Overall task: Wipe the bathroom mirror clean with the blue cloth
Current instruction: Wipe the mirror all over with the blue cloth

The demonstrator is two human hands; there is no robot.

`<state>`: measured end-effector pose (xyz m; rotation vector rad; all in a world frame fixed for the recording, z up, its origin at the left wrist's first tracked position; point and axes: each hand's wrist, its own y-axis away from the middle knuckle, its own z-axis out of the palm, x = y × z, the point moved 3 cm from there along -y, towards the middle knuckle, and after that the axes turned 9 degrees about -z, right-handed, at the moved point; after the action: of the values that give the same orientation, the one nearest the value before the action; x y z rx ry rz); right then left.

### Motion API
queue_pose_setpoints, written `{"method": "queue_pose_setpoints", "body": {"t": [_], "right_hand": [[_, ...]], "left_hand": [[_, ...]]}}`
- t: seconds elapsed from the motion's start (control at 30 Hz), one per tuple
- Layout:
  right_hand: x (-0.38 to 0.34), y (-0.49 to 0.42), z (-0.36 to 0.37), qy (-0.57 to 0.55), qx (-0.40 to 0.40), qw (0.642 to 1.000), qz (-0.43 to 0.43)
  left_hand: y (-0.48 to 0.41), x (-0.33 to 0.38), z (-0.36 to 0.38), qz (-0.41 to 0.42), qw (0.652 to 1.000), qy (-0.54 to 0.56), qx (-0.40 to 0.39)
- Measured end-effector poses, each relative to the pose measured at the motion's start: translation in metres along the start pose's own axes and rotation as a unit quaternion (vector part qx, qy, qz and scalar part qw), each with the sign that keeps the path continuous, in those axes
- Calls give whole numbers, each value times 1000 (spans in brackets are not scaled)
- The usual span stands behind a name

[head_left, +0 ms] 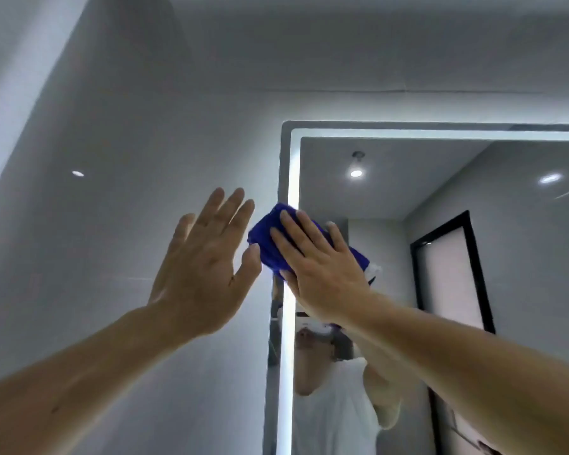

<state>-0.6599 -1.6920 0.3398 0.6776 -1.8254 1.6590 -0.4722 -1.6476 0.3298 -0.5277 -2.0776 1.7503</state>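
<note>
The bathroom mirror point(440, 257) fills the right half of the view, with a lit white strip along its top and left edges. A folded blue cloth point(266, 239) lies against the mirror's left edge, over the lit strip. My right hand point(316, 261) presses flat on the cloth with straight, spread fingers. My left hand point(204, 261) is raised beside it with straight fingers, flat towards the grey wall just left of the mirror, its thumb tip touching or nearly touching the cloth's left side.
A glossy grey wall point(112, 192) runs left of the mirror and meets the ceiling above. The mirror reflects a person in a white top, a ceiling lamp point(356, 172) and a black-framed door point(454, 274).
</note>
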Motion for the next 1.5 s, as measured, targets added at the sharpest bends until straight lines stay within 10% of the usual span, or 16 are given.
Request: {"method": "queue_pose_setpoints", "body": {"t": [0.27,0.63,1.5], "right_hand": [[93,-132,3,9,-12,986,164],[108,-150,-16,-11,-64,982,175],[416,189,-103,-8,-42,944,328]], "left_hand": [[-73,10,-14,21,996,-78,24],[-95,62,17,6,999,-16,44],[-98,370,139,6,997,-67,-37]]}}
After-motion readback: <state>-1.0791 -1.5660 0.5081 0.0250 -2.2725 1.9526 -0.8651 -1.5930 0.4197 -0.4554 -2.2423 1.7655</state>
